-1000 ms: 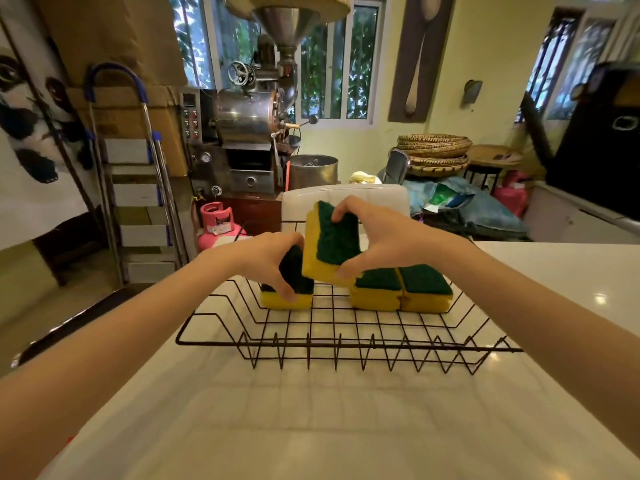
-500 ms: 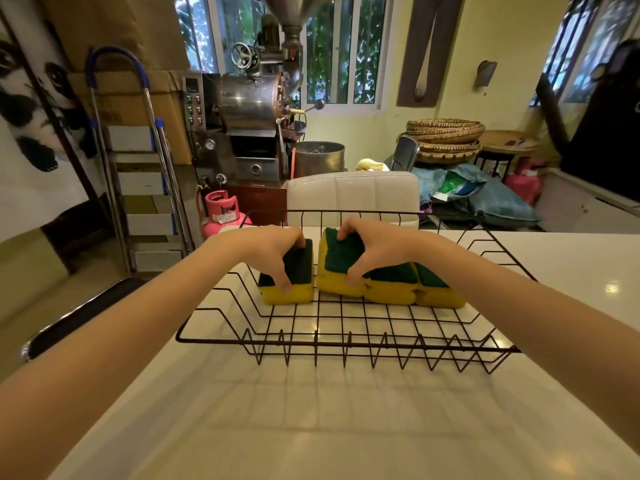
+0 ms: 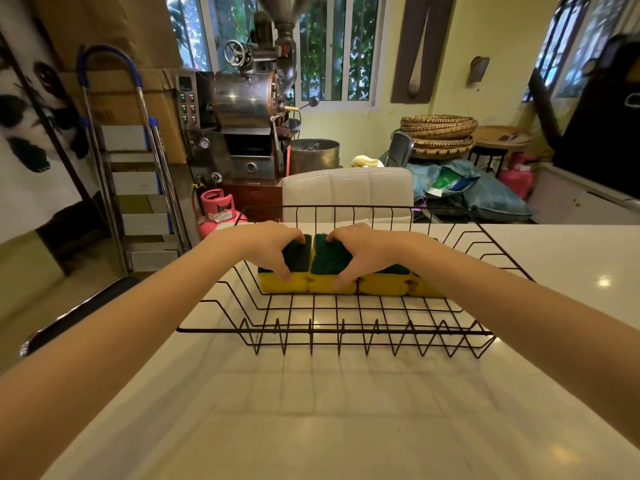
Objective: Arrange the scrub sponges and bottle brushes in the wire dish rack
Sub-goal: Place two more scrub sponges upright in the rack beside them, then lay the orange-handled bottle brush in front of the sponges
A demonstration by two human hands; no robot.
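A black wire dish rack stands on the white counter. Several yellow scrub sponges with dark green tops lie side by side in a row at its back. My left hand grips the leftmost sponge, thumb on its yellow front. My right hand grips the second sponge, which touches the first. Two more sponges lie to the right, partly hidden by my right forearm. No bottle brush is in view.
The white counter stretches in front of and right of the rack. Behind the rack is a white chair back. Beyond are a pink gas cylinder, a metal roaster machine, a step ladder and stacked woven baskets.
My right hand has lowered the tilted sponge flat into the rack. My left hand has slid its sponge right until the two sponges touch.
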